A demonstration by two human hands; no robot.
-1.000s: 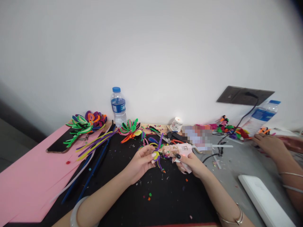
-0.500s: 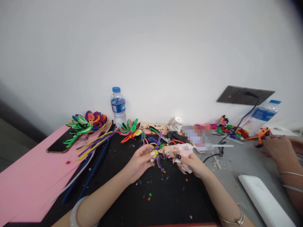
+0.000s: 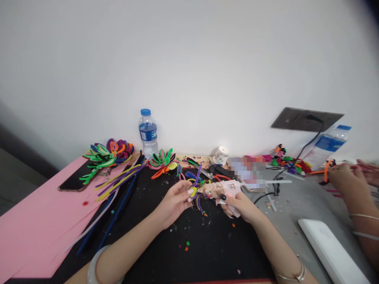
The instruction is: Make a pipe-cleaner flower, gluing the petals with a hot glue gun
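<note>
My left hand (image 3: pixel 177 200) pinches a purple and yellow pipe-cleaner piece (image 3: pixel 194 192) between thumb and fingers. My right hand (image 3: pixel 233 204) is wrapped round the handle of a pale pink hot glue gun (image 3: pixel 227 188), with a white glue stick (image 3: pixel 278 182) poking out of its back. The gun's nozzle points left and meets the yellow part of the piece; whether glue is coming out is too small to tell. Behind and below the nozzle lie more coloured pipe cleaners (image 3: pixel 199 204), partly hidden by the gun.
Pipe-cleaner flowers (image 3: pixel 161 159), loose stems (image 3: pixel 118 181), a phone (image 3: pixel 72 177) and a water bottle (image 3: pixel 149 136) stand or lie leftward. Behind are scissors (image 3: pixel 204 171) and a paper cup (image 3: pixel 220 156). A black cord (image 3: pixel 304 146) runs to the wall socket. A co-worker's hands (image 3: pixel 348 179) work at right.
My hands and the glue gun stay almost where they were, nozzle against the piece. At the right, the co-worker's hands have shifted, and the farther one shows more now.
</note>
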